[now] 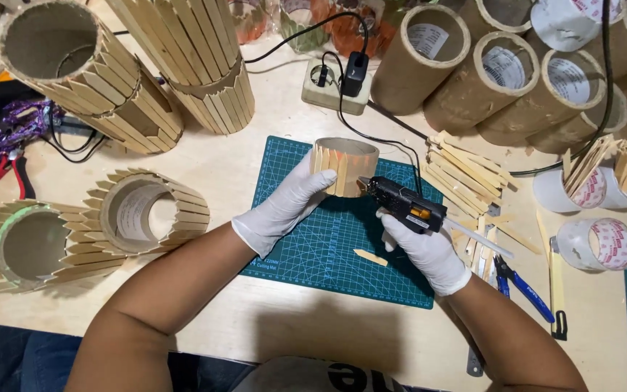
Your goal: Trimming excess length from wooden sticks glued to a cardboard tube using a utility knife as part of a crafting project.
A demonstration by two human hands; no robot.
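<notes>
The left hand point(284, 205) is gripping the tube point(345, 165) over the mat point(328, 247), fingers curled round its slats; the right hand point(424, 247) is clenching the glue gun point(403, 203), nozzle touching the tube just beside the left fingertips, so steadying matters

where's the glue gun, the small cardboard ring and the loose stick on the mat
glue gun point(404, 205), head view, on its black body
small cardboard ring point(350, 147), head view, on its top rim
loose stick point(370, 257), head view, at its middle, lying on the green mat
</notes>
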